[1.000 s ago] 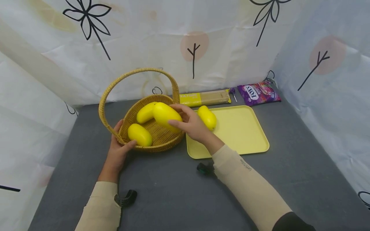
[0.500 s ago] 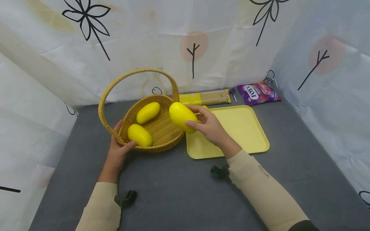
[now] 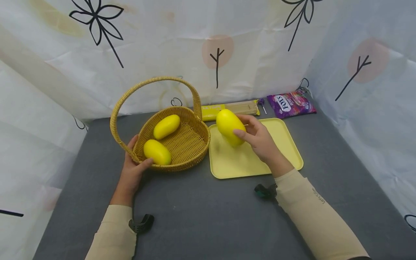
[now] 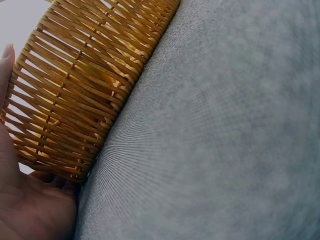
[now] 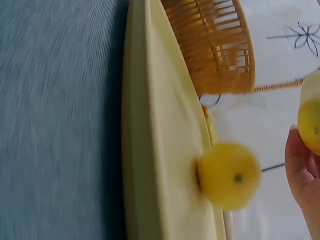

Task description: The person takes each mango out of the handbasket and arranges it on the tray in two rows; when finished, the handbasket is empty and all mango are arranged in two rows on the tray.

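1. Left hand (image 3: pixel 132 169) grips one woven basket (image 3: pixel 190 144).
2. Basket contains two yellow mangoes (image 3: pixel 167 126) (image 3: pixel 157 152).
3. Right hand (image 3: pixel 261 140) grips a third mango (image 3: pixel 229 126) above one tray (image 3: pixel 238 164).
4. Tray supports a fourth mango (image 5: pixel 229 175).

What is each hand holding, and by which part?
The right hand holds a mango by its right side; the left hand holds the basket by its near left side.

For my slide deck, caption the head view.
Right hand holds a yellow fruit over a tray; left hand grips a basket with two more fruits.
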`<state>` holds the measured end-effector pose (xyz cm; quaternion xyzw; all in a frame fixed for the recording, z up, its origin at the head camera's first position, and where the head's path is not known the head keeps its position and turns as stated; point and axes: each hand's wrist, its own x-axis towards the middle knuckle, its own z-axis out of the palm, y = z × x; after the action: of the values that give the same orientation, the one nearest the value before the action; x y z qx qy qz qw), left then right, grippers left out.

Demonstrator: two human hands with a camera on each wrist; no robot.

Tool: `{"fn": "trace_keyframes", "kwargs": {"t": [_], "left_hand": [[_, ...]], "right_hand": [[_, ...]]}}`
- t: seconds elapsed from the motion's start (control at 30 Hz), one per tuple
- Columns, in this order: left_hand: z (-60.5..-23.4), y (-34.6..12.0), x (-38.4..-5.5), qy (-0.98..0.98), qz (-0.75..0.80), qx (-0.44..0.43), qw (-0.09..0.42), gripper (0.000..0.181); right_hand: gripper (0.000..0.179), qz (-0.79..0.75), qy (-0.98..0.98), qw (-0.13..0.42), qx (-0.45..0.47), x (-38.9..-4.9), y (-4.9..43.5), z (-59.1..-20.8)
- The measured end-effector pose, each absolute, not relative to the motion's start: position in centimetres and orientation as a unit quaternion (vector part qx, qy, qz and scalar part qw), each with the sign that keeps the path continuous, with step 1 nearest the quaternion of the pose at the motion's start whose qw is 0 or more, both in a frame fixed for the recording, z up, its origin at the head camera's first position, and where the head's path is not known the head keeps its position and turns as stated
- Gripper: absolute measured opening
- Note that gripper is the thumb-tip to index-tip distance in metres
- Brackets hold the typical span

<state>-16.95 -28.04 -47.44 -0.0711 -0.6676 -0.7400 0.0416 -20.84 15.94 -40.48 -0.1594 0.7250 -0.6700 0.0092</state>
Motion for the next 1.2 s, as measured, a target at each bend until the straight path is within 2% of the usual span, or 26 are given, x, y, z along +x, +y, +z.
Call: {"fn": "trace_keyframes", "kwargs": {"t": [0.53,0.8,1.2], "left_hand": [[-47.3,-27.9,-16.6,-0.673,-0.736,-0.066,0.041,0.090],[-47.3,-28.0,-16.7,-0.675,-0.734,-0.067,0.040,0.090],[-47.2,-28.1,-16.8,-0.678,-0.731,-0.067,0.039,0.091]], "right_hand": [[0.064,-0.687,0.727,-0.019,-0.004,-22.9,20.6,-42.6],[0.070,-0.668,0.741,-0.001,0.069,-23.7,21.9,-43.8],[0.069,-0.547,0.835,0.001,0.065,-23.9,22.3,-44.7]]}}
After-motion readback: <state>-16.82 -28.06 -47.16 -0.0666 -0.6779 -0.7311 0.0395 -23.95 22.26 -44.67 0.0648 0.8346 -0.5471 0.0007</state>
